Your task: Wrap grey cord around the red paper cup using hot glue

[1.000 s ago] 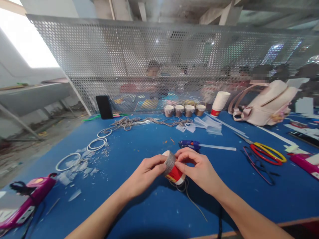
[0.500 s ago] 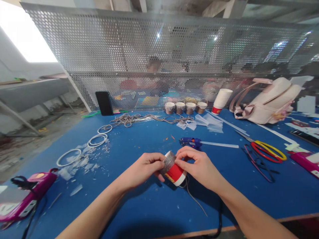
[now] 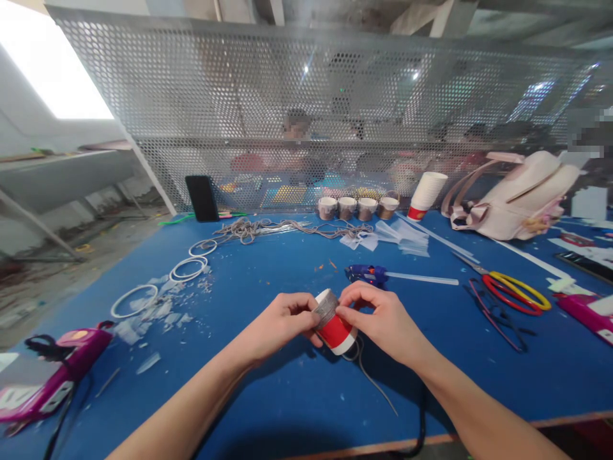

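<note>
A red and white paper cup (image 3: 336,333) is tilted between my two hands over the blue table. Grey cord (image 3: 326,307) is wound in rows around one end of it. My left hand (image 3: 293,317) is closed on the cup's left side, thumb on the wound cord. My right hand (image 3: 371,313) pinches at the cord on the right side with thumb and fingertips. A loose tail of cord (image 3: 378,388) trails from beneath the cup toward the front of the table. Just beyond my right hand lies a blue glue gun (image 3: 368,274) with a clear glue stick in its back.
Red and yellow-handled scissors (image 3: 514,292) and glasses (image 3: 498,319) lie at right. Along the back stand small cord-wrapped cups (image 3: 367,209), stacked paper cups (image 3: 428,195) and a backpack (image 3: 512,195). White rings (image 3: 188,269) and a magenta power strip (image 3: 79,364) lie left.
The cup has turned a little in my hands, so its printed yellow mark no longer shows. My left fingers have shifted slightly to the right. My right hand stays nearly in place.
</note>
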### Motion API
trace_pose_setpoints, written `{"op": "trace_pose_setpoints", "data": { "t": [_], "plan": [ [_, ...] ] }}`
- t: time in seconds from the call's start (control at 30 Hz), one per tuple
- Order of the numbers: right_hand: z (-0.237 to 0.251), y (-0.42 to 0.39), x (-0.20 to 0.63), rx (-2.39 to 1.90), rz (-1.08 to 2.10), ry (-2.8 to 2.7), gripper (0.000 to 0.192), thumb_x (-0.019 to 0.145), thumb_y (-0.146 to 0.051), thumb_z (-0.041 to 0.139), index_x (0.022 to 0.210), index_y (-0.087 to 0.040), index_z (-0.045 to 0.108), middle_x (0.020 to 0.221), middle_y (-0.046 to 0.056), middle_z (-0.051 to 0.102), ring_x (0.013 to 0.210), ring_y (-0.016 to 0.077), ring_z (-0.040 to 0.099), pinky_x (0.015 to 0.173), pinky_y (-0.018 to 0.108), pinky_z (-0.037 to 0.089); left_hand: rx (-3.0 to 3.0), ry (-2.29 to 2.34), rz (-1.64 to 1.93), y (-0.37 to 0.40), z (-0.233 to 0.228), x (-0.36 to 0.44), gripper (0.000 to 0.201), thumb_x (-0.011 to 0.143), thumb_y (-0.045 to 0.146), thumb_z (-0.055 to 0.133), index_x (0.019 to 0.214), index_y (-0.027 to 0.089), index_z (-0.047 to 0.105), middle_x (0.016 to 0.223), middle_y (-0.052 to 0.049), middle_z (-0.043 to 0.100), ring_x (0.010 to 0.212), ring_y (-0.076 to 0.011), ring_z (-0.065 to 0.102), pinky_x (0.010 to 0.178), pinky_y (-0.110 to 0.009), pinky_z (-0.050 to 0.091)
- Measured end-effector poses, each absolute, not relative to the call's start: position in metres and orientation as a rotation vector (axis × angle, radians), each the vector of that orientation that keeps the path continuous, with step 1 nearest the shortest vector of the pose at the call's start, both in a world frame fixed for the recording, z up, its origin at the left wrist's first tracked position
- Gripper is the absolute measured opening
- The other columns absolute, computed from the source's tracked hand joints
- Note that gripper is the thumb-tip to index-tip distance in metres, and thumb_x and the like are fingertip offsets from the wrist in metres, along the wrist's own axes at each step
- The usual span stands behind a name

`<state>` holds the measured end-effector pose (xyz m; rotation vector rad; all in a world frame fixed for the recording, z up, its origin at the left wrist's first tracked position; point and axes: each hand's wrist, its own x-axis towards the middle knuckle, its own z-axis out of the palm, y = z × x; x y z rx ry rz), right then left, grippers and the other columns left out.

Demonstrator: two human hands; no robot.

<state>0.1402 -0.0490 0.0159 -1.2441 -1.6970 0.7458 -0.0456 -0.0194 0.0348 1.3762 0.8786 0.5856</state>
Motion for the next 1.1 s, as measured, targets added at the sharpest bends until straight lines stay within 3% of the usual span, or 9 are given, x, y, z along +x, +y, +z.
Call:
{"op": "trace_pose_setpoints", "data": {
  "t": [0.17,0.43,0.63,0.87,1.1],
  "plan": [
    [0.017,-0.050,0.140,-1.217,0.743,-1.707,0.013,0.079,-0.018,0.059,0.067,-0.019,0.061,0.079,0.001,0.064,0.074,0.0140,0.060,0.071,0.024,0.047,1.484,0.927,0.611,-0.022,0.033,-0.042,0.011,0.070,0.024,0.063,0.069,0.013,0.060,0.058,0.001,0.059,0.057,-0.0122,0.056,0.057,-0.024,0.043],
    [0.013,-0.053,0.137,-1.167,0.653,-1.695,0.012,0.079,-0.017,0.060,0.067,-0.019,0.060,0.078,0.001,0.062,0.073,0.0135,0.058,0.067,0.023,0.046,1.653,1.009,0.672,-0.023,0.028,-0.039,0.013,0.069,0.023,0.059,0.060,0.014,0.054,0.057,0.005,0.045,0.055,-0.0085,0.038,0.051,-0.021,0.029],
    [0.009,-0.054,0.137,-1.162,0.526,-1.726,0.013,0.081,-0.020,0.061,0.068,-0.018,0.061,0.073,0.001,0.058,0.063,0.0118,0.052,0.054,0.023,0.041,1.717,1.021,0.702,-0.025,0.024,-0.039,0.014,0.071,0.025,0.057,0.063,0.015,0.051,0.059,0.005,0.039,0.057,-0.0090,0.034,0.051,-0.021,0.027],
    [0.010,-0.058,0.135,-1.099,0.492,-1.800,0.017,0.085,-0.023,0.058,0.071,-0.017,0.063,0.065,-0.001,0.057,0.053,0.0095,0.049,0.050,0.022,0.040,1.777,1.025,0.861,-0.025,0.023,-0.037,0.018,0.071,0.026,0.056,0.058,0.016,0.050,0.058,0.006,0.040,0.056,-0.0087,0.034,0.052,-0.021,0.028],
    [0.014,-0.071,0.134,-0.786,-0.005,-2.092,0.011,0.087,-0.018,0.055,0.093,-0.014,0.063,0.086,0.009,0.067,0.074,0.0176,0.061,0.068,0.031,0.049,1.723,1.005,0.955,-0.022,0.026,-0.039,0.013,0.070,0.025,0.057,0.061,0.016,0.055,0.061,0.004,0.047,0.058,-0.0102,0.040,0.055,-0.021,0.033]
  ]
}}
